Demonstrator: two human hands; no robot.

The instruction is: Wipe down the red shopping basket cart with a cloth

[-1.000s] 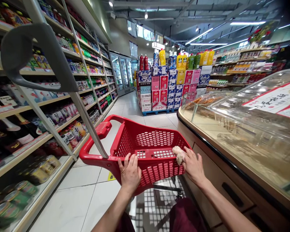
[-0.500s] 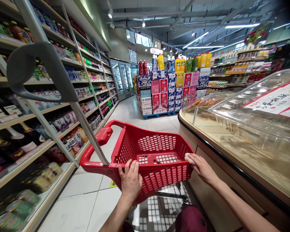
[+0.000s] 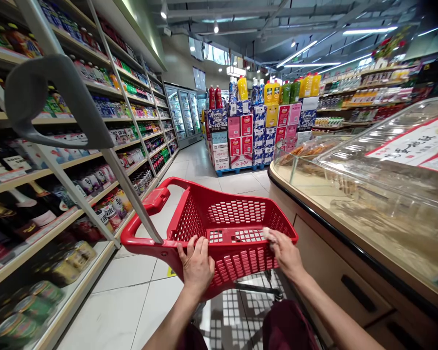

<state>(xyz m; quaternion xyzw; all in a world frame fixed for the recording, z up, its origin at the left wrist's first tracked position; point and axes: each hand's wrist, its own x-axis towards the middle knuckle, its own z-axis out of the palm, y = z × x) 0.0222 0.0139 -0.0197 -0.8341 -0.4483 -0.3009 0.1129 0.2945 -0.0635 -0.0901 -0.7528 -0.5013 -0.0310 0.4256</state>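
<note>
A red plastic shopping cart (image 3: 237, 247) with a perforated basket stands sideways in front of me. On its near rim sits my left hand (image 3: 197, 267), fingers hooked over the edge close to the metal pole. My right hand (image 3: 286, 255) pinches a crumpled white cloth or tissue (image 3: 266, 233) against the near rim, towards the basket's right end. The basket holds nothing that I can see. From the cart's left side rises a slanted metal pole (image 3: 131, 199) with a grey looped handle (image 3: 91, 116) on it.
Shelves of bottles and cans (image 3: 127, 133) line the left. Boxes stacked on a blue pallet (image 3: 235, 171), topped with bottles, stand ahead. A glass-topped food counter (image 3: 314, 204) borders the cart's right side. Glass-door fridges (image 3: 186, 114) are further back.
My right hand has slid left along the near rim with the white cloth or tissue, away from the basket's right corner. My left hand keeps its place on the rim.
</note>
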